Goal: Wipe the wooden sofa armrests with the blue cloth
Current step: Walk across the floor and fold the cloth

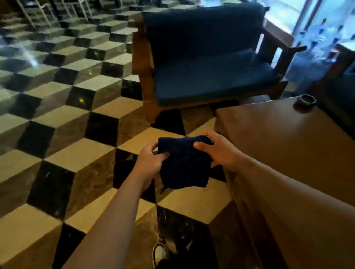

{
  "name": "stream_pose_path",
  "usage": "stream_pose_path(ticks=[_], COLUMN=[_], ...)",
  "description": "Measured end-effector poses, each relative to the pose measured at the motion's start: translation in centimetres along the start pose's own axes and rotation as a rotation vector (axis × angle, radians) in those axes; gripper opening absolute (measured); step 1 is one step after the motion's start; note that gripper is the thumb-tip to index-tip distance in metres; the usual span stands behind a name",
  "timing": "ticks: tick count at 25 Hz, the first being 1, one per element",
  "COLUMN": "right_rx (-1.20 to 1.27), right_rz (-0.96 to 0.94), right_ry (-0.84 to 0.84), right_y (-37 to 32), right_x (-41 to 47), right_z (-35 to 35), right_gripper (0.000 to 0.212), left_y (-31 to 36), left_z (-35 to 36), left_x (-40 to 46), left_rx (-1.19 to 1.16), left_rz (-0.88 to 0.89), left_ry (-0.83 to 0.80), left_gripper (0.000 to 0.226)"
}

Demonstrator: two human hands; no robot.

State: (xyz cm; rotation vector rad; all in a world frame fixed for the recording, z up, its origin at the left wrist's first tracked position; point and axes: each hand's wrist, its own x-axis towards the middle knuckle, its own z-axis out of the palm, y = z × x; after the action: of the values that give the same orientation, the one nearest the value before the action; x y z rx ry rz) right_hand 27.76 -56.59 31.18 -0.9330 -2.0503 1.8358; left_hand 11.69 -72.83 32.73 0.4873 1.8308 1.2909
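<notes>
- Both forearms reach out over the checkered floor (69,160), the shoe (160,254) below them.
- Left hand (151,161) and right hand (220,149) each pinch a side of the blue cloth (182,167), which hangs between them in the air.
- Close on the right, the table (302,146) edge runs beside the right forearm; a small dark dish, perhaps an ashtray (305,100), sits near its far corner.
- Ahead stands the sofa (208,64), well apart from the cloth, with open floor between.
- Its left armrest (140,52) and right armrest (281,43) are bare wood.
</notes>
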Motion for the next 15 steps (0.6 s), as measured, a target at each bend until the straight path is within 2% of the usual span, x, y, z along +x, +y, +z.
stream_pose_path(ticks=[3, 5, 8, 11, 15], right_rx=[-0.012, 0.080, 0.196, 0.269, 0.436], right_rz=[0.006, 0.055, 0.122, 0.129, 0.108], right_ry=[0.104, 0.181, 0.218, 0.285, 0.449], right_y=[-1.9, -2.8, -2.9, -0.3, 3.3], right_x=[5.3, 8.5, 11.2, 15.3, 22.6], right_z=[-1.6, -3.7, -6.6, -10.9, -17.5], right_gripper=[0.016, 0.017, 0.032, 0.041, 0.033], left_y=[3.5, 6.7, 9.6, 11.5, 14.5], left_z=[-1.0, -0.2, 1.4, 4.7, 12.1], left_x=[7.7, 12.6, 18.7, 26.4, 37.0], left_rx=[0.024, 0.065, 0.161, 0.244, 0.144], left_rz=[0.005, -0.006, 0.004, -0.001, -0.170], left_ry=[-0.134, -0.244, -0.343, -0.440, -0.470], left_gripper=[0.043, 0.036, 0.035, 0.034, 0.041])
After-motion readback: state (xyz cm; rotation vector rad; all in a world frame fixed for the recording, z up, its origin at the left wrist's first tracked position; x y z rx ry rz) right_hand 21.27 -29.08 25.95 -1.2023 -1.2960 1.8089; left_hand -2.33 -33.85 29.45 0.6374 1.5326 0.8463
